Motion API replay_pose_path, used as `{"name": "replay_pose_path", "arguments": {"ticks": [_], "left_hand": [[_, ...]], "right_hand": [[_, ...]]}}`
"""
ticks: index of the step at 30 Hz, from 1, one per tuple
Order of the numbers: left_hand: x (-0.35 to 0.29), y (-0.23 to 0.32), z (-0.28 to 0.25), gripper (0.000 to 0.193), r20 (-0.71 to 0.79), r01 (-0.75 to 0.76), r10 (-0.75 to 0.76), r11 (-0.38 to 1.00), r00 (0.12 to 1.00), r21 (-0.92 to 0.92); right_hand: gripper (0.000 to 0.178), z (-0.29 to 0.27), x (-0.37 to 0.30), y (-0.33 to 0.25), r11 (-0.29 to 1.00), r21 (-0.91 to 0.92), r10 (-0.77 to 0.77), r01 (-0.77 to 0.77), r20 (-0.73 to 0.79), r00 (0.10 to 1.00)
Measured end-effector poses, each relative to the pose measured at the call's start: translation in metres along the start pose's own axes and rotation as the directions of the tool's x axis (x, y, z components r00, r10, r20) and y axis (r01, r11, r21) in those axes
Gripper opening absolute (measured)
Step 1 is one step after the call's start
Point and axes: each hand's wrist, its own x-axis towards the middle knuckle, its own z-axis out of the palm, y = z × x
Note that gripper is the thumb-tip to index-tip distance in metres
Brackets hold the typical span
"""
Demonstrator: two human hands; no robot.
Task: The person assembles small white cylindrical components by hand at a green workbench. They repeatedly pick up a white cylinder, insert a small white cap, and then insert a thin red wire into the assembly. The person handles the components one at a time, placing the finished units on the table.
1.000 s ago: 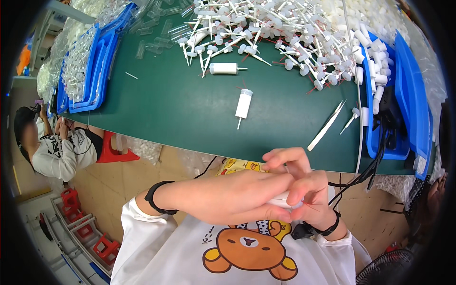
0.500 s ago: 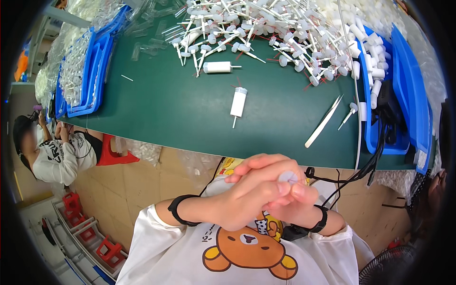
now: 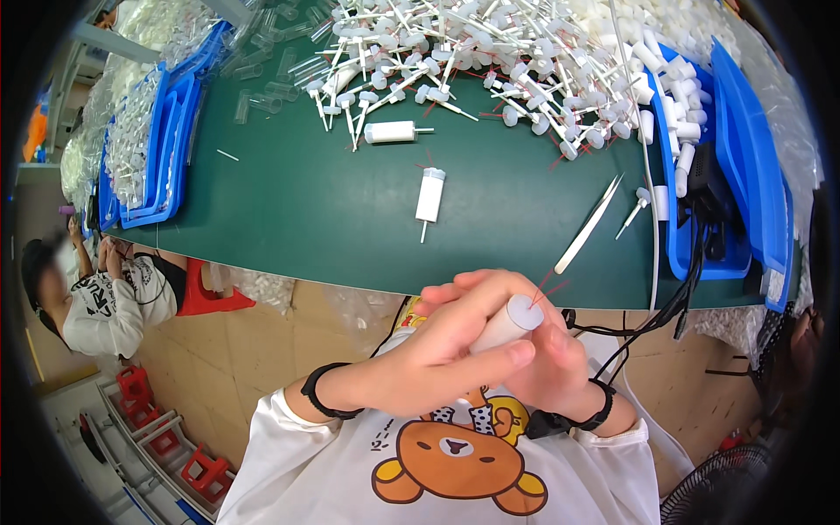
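Note:
In front of my chest I hold a white cylinder (image 3: 507, 327) between my two hands. It is tilted, its round grey-white cap facing up and to the right, with thin red threads sticking out of the cap. My left hand (image 3: 420, 367) is closed round its side, the thumb lying along the near side. My right hand (image 3: 560, 372) is cupped against it from the right, and some of its fingers are hidden. On the table beyond lies a similar white cylinder (image 3: 430, 196) with a thin stem, and another cylinder (image 3: 390, 131) lies farther back.
White tweezers (image 3: 588, 226) and a loose stemmed cap (image 3: 633, 213) lie on the green table (image 3: 306, 201). Behind is a heap of stemmed caps (image 3: 472, 52). Blue bins (image 3: 731, 175) of white cylinders and dark cables stand right; another blue bin (image 3: 179, 149) and a seated person are left.
The cap was between my fingertips with the cylinder hidden; now the cylinder's side shows, and the red threads stand up from the cap. My hands have opened slightly around it.

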Motion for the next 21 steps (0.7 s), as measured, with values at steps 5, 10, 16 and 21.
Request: {"name": "replay_pose_path", "arguments": {"ticks": [5,10,16,21], "left_hand": [[-0.002,-0.008,-0.001,0.032,0.005,0.148,-0.148,0.985,0.989,-0.093],[0.003,-0.005,0.003,0.031,-0.075,0.179,-0.175,0.983,0.982,0.037],[0.006,-0.011,0.003,0.027,-0.064,0.109,-0.116,0.989,0.991,-0.104],[0.010,-0.013,0.004,0.028,-0.040,0.218,-0.243,0.923,0.969,-0.318]], "right_hand": [[0.066,-0.006,0.009,0.008,0.983,0.153,0.089,-0.099,0.076,0.993],[0.067,-0.013,0.011,0.019,1.000,-0.011,-0.027,0.028,0.086,0.996],[0.060,-0.020,0.010,0.020,0.987,-0.091,-0.130,0.135,0.059,0.990],[0.059,-0.029,0.003,0.020,0.999,0.011,-0.044,0.044,0.006,0.999]]}}
